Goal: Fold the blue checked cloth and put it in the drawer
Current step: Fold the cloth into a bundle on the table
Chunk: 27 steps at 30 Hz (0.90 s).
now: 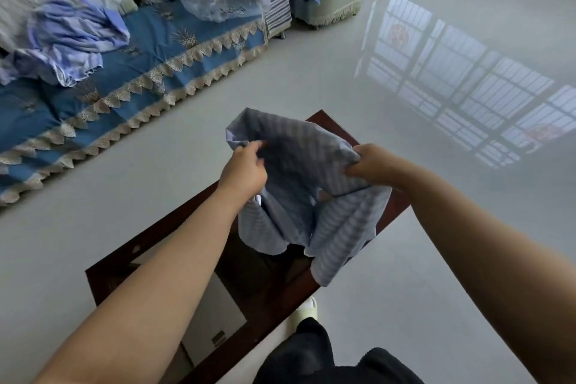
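I see left hand [241, 170] pinching blue checked cloth [304, 193] | right hand [372, 165] gripping its other edge | cloth above dark wooden table [330, 123]

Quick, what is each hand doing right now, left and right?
Left hand: pinches the upper edge of the blue checked cloth.
Right hand: grips the same cloth.

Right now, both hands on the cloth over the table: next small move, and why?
Probably pull the hands apart to draw the cloth flat. The left hand and right hand each grip an upper edge, yet the middle sags bunched and loose ends hang over the dark table, so no clean fold line shows.
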Each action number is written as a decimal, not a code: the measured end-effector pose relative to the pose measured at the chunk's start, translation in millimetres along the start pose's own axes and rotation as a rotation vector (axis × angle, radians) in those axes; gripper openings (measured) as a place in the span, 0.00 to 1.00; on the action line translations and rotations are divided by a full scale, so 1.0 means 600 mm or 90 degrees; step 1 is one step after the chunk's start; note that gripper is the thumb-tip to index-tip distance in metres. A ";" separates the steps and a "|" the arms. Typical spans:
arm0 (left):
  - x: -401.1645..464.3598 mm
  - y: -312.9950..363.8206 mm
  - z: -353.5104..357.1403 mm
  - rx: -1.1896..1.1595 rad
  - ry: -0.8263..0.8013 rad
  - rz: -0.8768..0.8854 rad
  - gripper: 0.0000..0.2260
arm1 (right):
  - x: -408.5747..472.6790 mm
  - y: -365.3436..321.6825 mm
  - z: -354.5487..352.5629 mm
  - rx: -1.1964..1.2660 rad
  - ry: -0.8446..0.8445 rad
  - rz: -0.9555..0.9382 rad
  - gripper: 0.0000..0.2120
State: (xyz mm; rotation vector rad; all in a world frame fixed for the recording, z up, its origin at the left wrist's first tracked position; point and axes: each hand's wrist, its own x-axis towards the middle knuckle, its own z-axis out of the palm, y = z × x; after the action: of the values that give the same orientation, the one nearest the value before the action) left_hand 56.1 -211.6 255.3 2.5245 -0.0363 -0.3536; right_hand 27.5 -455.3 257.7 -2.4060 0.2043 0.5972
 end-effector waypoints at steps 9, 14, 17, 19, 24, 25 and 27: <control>0.040 -0.070 -0.080 0.166 -0.166 -0.122 0.23 | 0.065 0.012 -0.089 -0.059 -0.144 0.136 0.16; 0.076 -0.132 -0.071 0.237 -0.183 -0.158 0.23 | 0.156 0.028 -0.086 -0.227 -0.086 0.114 0.19; 0.127 -0.198 -0.005 0.307 -0.176 -0.163 0.23 | 0.225 0.064 -0.021 -0.257 -0.017 0.092 0.18; 0.171 -0.234 0.041 0.380 -0.104 -0.162 0.21 | 0.274 0.097 0.034 -0.243 0.016 0.090 0.17; 0.252 -0.280 0.178 0.527 -0.045 -0.072 0.24 | 0.369 0.138 0.141 -0.164 0.098 0.053 0.12; 0.256 -0.283 0.219 0.519 -0.090 -0.047 0.25 | 0.387 0.139 0.155 -0.151 0.116 0.039 0.12; 0.251 -0.289 0.303 0.474 -0.188 -0.016 0.25 | 0.424 0.139 0.180 -0.130 0.133 0.001 0.16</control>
State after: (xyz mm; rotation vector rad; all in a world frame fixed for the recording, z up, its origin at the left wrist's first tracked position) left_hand 145.3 -183.4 -22.3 3.1727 -0.3013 -0.8509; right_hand 189.1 -451.8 18.2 -2.6675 0.2445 0.3822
